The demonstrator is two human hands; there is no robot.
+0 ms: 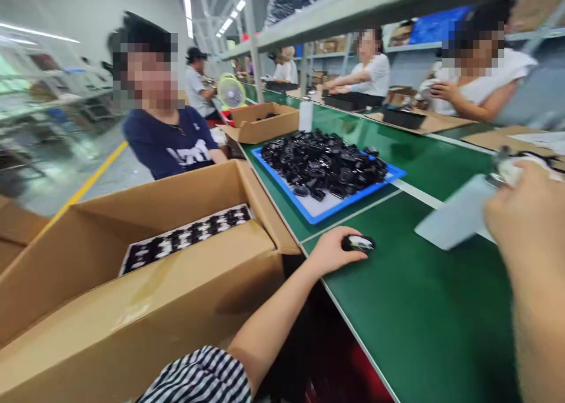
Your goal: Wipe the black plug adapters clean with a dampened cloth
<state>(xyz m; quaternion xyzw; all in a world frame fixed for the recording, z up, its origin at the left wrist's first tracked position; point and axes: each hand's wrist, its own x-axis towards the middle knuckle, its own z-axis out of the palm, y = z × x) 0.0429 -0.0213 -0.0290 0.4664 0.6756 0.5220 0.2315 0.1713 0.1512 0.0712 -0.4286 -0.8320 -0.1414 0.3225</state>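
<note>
Left hand (338, 251) pinched a black part (358, 243) over the counter (419, 309); right hand (525, 194) gripped a tilted bottle (457, 212). Good handling called for a light edge hold.

Right hand (527, 197) blurred, part of white bottle (459, 212) hidden behind its fingers; one end of black part (361, 243) covered under left hand (330, 251) fingertips.
</note>
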